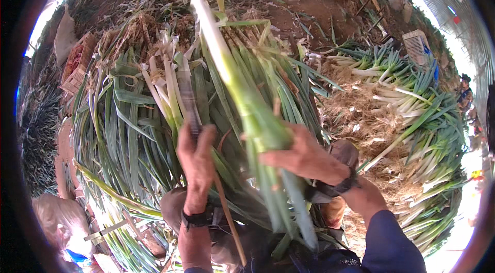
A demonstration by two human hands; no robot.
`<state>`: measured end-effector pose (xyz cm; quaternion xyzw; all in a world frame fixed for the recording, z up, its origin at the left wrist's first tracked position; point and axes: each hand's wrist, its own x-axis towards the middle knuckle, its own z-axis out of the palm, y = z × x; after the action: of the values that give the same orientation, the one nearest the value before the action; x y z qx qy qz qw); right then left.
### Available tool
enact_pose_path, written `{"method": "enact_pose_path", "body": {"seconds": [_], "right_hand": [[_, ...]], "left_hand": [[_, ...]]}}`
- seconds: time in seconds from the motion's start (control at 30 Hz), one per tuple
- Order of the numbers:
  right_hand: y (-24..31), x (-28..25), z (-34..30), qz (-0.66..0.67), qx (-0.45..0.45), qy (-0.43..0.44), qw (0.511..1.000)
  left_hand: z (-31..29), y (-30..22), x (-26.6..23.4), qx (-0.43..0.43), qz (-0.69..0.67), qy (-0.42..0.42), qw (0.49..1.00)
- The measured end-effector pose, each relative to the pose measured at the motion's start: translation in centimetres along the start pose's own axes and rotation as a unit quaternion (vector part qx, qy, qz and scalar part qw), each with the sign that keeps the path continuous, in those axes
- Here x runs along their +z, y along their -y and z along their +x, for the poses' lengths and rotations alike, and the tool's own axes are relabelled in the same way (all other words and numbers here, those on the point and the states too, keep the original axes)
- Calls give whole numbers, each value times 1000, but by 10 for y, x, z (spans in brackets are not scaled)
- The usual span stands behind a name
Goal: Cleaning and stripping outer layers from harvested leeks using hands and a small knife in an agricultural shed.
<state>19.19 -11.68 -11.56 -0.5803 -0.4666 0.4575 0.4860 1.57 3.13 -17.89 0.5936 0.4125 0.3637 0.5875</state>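
My right hand (304, 154) is closed around the green part of a leek (247, 105). The leek tilts up and away to the left, its white shank and root end at the far side, its leaves hanging down below my hand. My left hand (197, 162) is closed on the dark handle of a knife (188, 92), whose blade points away from me and is smeared by motion. Under both hands lies a big pile of leeks (129, 113), leaves toward me and roots mostly at the far side. Blade and held leek are apart.
To the right, a long curved row of leeks (412, 128) lies beside a heap of cut roots and straw (356, 113). Crates stand at far left (80, 61) and far right (414, 46). A pale sack (62, 221) sits at near left. Another person (465, 92) is at the right edge.
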Motion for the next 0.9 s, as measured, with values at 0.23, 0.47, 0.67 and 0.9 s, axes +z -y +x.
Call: {"method": "enact_pose_path", "body": {"seconds": [0.23,0.47,0.67,0.9], "right_hand": [[-72,30,72,-230,6,37,972],[-172,-124,116,-541,59,-286,788],[-176,-125,143,-599,139,-192,765],[-62,-172,159,-577,142,-170,786]], "left_hand": [[9,4,-16,64,-12,-84,994],[-7,5,10,68,144,73,985],[-17,17,24,69,244,123,960],[-14,12,25,35,198,139,970]]}}
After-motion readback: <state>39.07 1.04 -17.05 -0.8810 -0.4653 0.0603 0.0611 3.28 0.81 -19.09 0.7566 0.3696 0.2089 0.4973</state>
